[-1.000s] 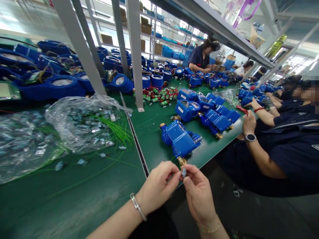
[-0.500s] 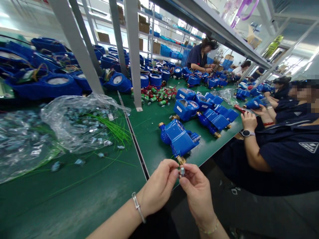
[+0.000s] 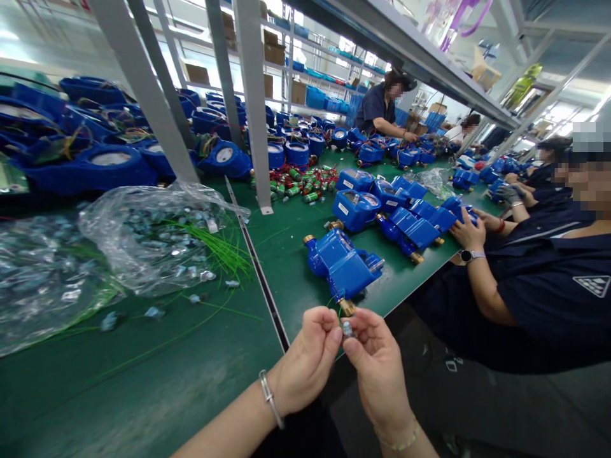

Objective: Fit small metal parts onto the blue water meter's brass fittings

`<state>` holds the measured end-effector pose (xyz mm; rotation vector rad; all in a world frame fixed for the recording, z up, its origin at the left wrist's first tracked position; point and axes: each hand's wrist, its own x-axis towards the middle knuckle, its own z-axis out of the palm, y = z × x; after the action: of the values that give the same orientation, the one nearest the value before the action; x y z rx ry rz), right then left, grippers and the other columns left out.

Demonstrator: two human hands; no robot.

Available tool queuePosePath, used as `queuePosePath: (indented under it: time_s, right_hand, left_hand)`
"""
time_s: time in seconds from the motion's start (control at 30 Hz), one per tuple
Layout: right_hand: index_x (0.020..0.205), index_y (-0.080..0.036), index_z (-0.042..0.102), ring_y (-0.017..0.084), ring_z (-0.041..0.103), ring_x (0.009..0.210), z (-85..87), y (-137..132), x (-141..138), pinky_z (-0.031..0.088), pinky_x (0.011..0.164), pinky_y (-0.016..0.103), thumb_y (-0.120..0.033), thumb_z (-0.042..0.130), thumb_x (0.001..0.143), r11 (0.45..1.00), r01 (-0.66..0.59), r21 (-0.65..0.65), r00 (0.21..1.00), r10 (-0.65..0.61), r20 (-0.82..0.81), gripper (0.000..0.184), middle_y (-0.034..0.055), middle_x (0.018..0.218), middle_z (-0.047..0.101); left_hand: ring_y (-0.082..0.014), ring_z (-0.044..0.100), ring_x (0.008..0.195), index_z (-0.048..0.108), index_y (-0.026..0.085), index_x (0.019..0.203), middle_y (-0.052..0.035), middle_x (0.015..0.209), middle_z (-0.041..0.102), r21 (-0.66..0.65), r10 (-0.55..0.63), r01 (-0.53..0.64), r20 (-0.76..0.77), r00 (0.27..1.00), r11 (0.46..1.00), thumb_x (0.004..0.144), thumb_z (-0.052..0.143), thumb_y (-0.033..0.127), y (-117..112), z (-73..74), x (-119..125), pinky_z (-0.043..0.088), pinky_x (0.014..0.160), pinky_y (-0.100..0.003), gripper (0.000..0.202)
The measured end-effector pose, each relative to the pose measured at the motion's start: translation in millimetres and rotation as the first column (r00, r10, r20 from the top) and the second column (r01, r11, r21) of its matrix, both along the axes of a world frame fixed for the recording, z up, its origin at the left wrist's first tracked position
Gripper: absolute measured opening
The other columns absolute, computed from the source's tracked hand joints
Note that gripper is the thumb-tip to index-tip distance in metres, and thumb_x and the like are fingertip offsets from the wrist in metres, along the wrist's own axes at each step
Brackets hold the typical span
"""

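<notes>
Pale blue, the small piece [image 3: 347, 329] sits pinched in my right hand [image 3: 379, 362]; my left hand [image 3: 310, 356] pinches, perhaps, green wire [image 3: 339, 311] beside it. Seemingly I'm threading; the next move calls for steady tension.

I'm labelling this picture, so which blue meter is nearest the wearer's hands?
The blue meter just beyond the left hand and right hand, its near brass end almost meeting them in the picture; the other meters lie farther off.

meter [image 3: 344, 264] on bench [image 3: 200, 362], right of bag [image 3: 143, 254]; cylinders [image 3: 296, 184] behind, right of post [image 3: 252, 114]
</notes>
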<state>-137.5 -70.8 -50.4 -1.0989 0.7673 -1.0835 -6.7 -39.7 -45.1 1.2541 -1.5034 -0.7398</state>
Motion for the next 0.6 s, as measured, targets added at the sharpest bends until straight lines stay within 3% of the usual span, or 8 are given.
queuePosePath:
  time_s: [0.17, 0.3, 0.4, 0.5, 0.6]
  right_hand:
    - [0.125, -0.025, 0.041, 0.017, 0.062, 0.092, 1.7, 0, -2, 0.052, 0.082, 0.032, -0.025, 0.07, 0.075, 0.994, -0.011, -0.11, 0.988, -0.006, -0.153, 0.058, 0.0039, 0.103, 0.064]
    - [0.127, -0.029, 0.036, 0.015, 0.064, 0.09, 2.1, -1, -8, 0.055, 0.08, 0.032, -0.024, 0.065, 0.08, 0.948, -0.025, -0.318, 0.939, -0.087, -0.334, 0.055, 0.0023, 0.106, 0.064]
    - [0.122, -0.029, 0.04, 0.014, 0.064, 0.093, 2.9, -3, -9, 0.055, 0.081, 0.029, -0.021, 0.059, 0.084, 0.852, -0.053, -0.52, 0.894, -0.192, -0.405, 0.043, 0.0011, 0.105, 0.065]
    - [0.116, -0.026, 0.046, 0.013, 0.063, 0.095, 4.4, -5, -7, 0.053, 0.083, 0.025, -0.016, 0.057, 0.086, 0.713, -0.059, -0.699, 0.832, -0.352, -0.429, 0.034, 0.0014, 0.103, 0.065]
    - [0.113, -0.023, 0.049, 0.014, 0.063, 0.089, 4.7, -5, -3, 0.053, 0.078, 0.025, -0.016, 0.058, 0.085, 0.616, -0.022, -0.787, 0.78, -0.482, -0.399, 0.031, 0.004, 0.098, 0.065]
  left_hand:
    - [-0.0142, 0.047, 0.08, 0.028, 0.023, 0.11, -0.0009, 0.089, 0.044, 0.133, -0.104, 0.135, -0.218, 0.97, 0.982, 0.096, 0.028, 0.033, -2, 4.7, 2, 0.042, 0.075, -0.031, 0.018]
    - [-0.0177, 0.05, 0.089, 0.037, 0.019, 0.105, -0.0038, 0.093, 0.05, 0.2, -0.16, 0.282, -0.472, 0.867, 0.938, 0.092, 0.04, 0.039, -5, 10.8, 4, 0.04, 0.081, -0.035, 0.024]
    - [-0.0174, 0.05, 0.089, 0.042, 0.017, 0.098, -0.0038, 0.091, 0.052, 0.204, -0.128, 0.289, -0.566, 0.815, 0.935, 0.09, 0.046, 0.036, -7, 13.8, 3, 0.039, 0.081, -0.033, 0.021]
    - [-0.0153, 0.047, 0.083, 0.044, 0.017, 0.097, -0.0018, 0.086, 0.051, 0.197, -0.083, 0.229, -0.559, 0.825, 0.953, 0.089, 0.049, 0.036, -7, 13.9, 2, 0.039, 0.078, -0.029, 0.021]
    - [-0.0151, 0.046, 0.081, 0.047, 0.018, 0.098, -0.0015, 0.086, 0.05, 0.208, -0.045, 0.184, -0.537, 0.842, 0.961, 0.089, 0.047, 0.039, -6, 12.6, 1, 0.039, 0.076, -0.028, 0.023]
